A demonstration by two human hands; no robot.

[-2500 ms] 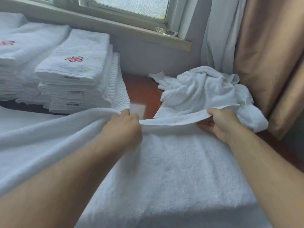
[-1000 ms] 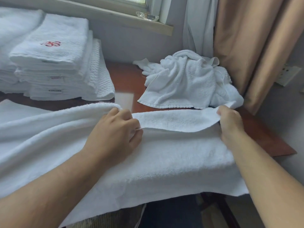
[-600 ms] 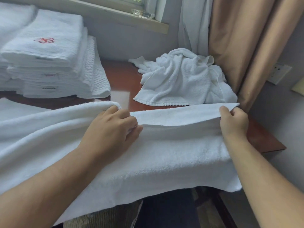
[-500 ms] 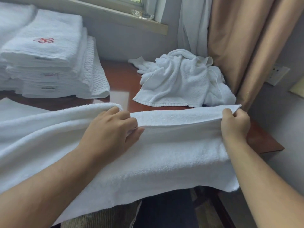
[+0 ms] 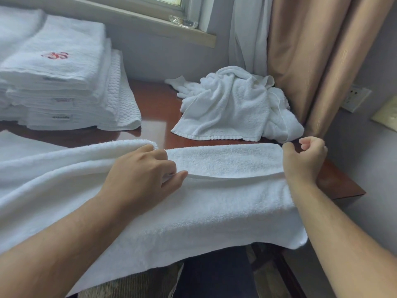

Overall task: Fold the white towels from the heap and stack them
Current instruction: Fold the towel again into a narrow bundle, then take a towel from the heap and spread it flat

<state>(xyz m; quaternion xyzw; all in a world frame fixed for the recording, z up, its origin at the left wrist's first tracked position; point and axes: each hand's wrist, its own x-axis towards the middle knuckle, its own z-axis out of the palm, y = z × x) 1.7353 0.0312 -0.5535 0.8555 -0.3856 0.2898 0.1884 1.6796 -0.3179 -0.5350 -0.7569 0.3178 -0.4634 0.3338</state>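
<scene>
The left hand (image 5: pixel 146 175) pinches the folded flap of the towel (image 5: pixel 214 203); the right hand (image 5: pixel 305 160) curls at its end, and whether it grips I cannot tell. A loose corner there could skew the fold, and the overhang nearer than the fingers (image 5: pixel 160 154) may slide off. Beyond them sits the heap (image 5: pixel 232 104), leftward the stack (image 5: pixel 64 67) — neither obstructs.
</scene>
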